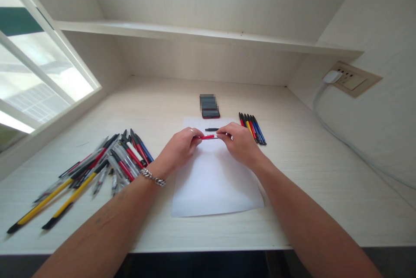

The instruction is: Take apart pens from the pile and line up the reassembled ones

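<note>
Over the upper part of a white sheet of paper point(217, 182), a red pen point(208, 137) lies level between my two hands. The fingers of my left hand point(181, 148) pinch its left end; a ring and a chain bracelet are on this side. At the pen's pale right end, my right hand point(242, 142) is closed, thumb against fingers. Whether the pen is in one piece or several cannot be told, since fingertips cover both ends. Just beyond it a short black pen part point(212, 129) rests on the paper, partly behind my right fingers.
Many loose pens and clear pen parts point(125, 161) are heaped at left, with long yellow-and-black pens point(45, 202). Several pens point(251, 128) line up at right. A phone point(210, 106) lies behind the paper. A shelf point(208, 37) overhangs; a cable point(341, 139) hangs from the wall socket point(355, 79).
</note>
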{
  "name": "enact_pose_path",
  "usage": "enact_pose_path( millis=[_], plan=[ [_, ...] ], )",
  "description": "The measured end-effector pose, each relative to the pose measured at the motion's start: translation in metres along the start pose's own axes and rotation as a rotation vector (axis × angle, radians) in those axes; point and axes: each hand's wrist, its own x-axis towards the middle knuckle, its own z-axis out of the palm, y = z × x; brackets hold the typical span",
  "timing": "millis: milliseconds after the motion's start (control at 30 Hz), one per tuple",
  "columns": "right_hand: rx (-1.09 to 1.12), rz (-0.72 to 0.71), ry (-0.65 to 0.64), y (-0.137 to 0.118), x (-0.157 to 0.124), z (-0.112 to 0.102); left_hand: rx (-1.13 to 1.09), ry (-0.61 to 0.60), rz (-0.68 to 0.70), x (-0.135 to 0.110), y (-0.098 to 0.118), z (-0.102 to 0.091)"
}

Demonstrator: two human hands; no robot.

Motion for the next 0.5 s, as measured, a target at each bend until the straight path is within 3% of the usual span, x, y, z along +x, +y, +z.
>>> enact_pose_path(
  millis=[233, 500],
  plan=[
    [0.024, 0.000, -0.022, -0.0023, -0.0012, 0.0006, -0.013, -0.004, 0.002, -0.0005, 0.0009, 0.0007],
    [0.261, 0.042, -0.006, -0.0043, -0.0006, -0.0008, -0.100, -0.021, 0.011, -0.0014, 0.0053, -0.0017]
  ],
)
